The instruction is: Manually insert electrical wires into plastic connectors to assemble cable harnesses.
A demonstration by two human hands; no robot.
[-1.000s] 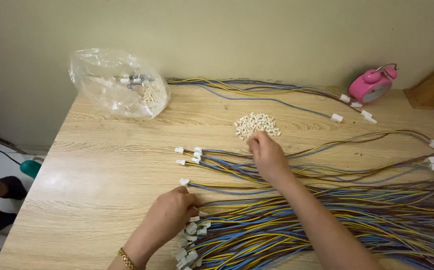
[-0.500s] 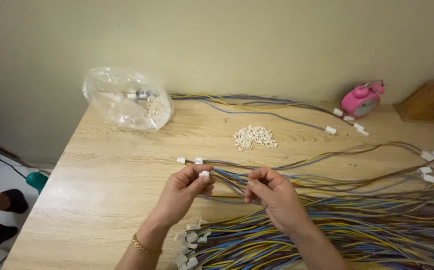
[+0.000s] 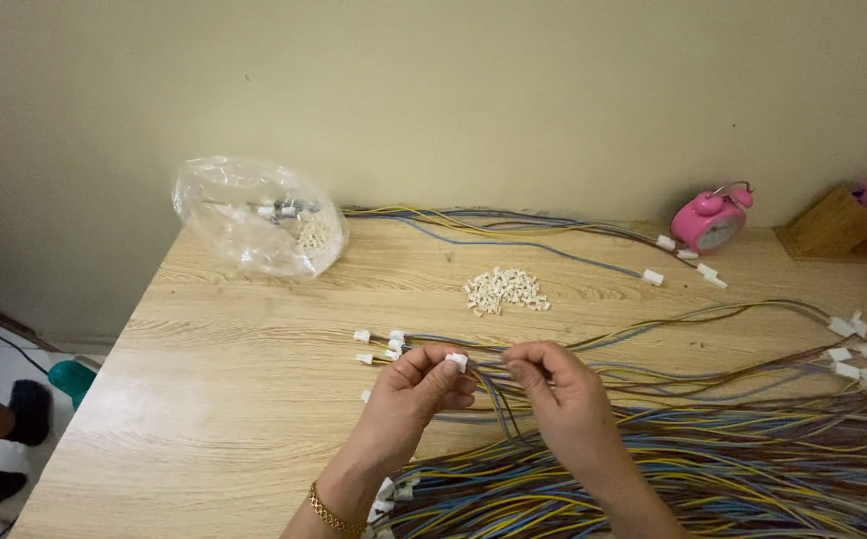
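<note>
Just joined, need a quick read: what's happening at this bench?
A person is working on a wooden table spread with bundles of coloured wires. The left hand pinches a small white connector at its fingers, and the right hand holds the thin wires running into it. A small pile of loose white connectors lies just beyond the hands. A clear plastic bag sits at the far left corner, a pink alarm clock at the far right.

A small white plastic connector (image 3: 456, 361) is pinched at fingertip height above the desk's middle, near its front edge. Thin multicoloured wires (image 3: 498, 399) trail from it toward the front-right corner's bundle.
</note>
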